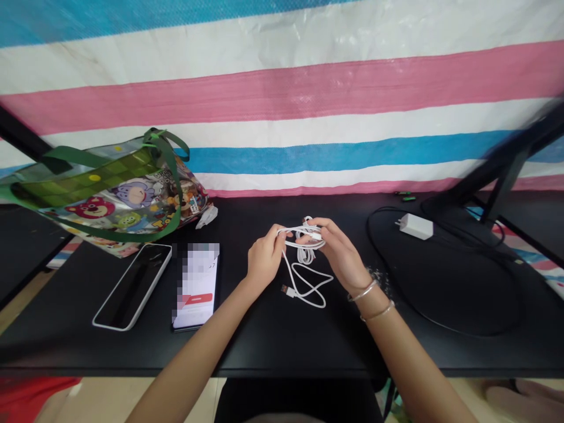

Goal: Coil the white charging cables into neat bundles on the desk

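A white USB charging cable is looped in several coils between my two hands, above the middle of the desk. My left hand pinches the left side of the coils. On the right side, my right hand grips the coils near a white plug end, its fingers curled round them. One length hangs down in a loose loop onto the desk, ending in a USB plug. Behind the coils lies another small white bundle of cable, partly hidden by what I hold.
The black desk carries a white-edged phone and a lit phone at left. Behind them stands a cartoon-print bag with green straps. At right lie a white charger and a black cord. Striped sheeting hangs behind.
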Motion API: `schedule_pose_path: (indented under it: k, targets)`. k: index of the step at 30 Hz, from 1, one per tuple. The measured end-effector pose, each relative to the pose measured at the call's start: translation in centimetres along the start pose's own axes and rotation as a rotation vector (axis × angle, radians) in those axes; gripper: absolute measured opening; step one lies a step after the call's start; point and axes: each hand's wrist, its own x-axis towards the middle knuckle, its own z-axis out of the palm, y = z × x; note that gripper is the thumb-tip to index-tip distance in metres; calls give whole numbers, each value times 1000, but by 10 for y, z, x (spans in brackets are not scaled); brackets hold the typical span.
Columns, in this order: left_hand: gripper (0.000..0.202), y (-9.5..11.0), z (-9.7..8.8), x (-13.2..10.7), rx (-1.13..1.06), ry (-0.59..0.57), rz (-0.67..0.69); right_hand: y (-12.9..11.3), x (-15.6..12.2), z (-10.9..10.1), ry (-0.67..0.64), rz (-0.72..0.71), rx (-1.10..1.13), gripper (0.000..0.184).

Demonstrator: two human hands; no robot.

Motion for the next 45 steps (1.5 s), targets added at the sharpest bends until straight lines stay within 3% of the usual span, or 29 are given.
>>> schedule_pose_path:
  k: [9, 14, 20, 24, 28, 33, 37, 40, 45]
  targets:
    - [28, 2, 1, -1, -71, -36, -11, -9, 1, 6, -42, 38, 29, 34]
    - [30, 1, 1, -1, -53, -23, -19, -7, 1, 5, -33, -22, 31, 39]
    - [30, 2, 1, -2, 74, -6, 27, 5, 3, 3, 118, -169, -183, 36]
    - [30, 2, 1, -4, 173, 22, 72, 7, 3, 1, 219, -288, -445, 23]
    - [29, 2, 1, -6, 228, 36, 114, 3, 1, 0, 176, -405, -748, 18]
    - [30, 2, 0, -7, 267, 68, 166, 1, -2, 0, 195, -443, -1051, 17]
    - [30, 2, 5, -9, 315, 62, 244, 3, -3, 4, 177, -481, -1143, 21]
    - [29, 2, 9, -12, 343, 35, 315, 3, -4, 8, 87, -485, -1161, 22]
    - [30, 2, 10, -13, 353, 3, 352, 3, -5, 10, -7, -372, -1201, 21]
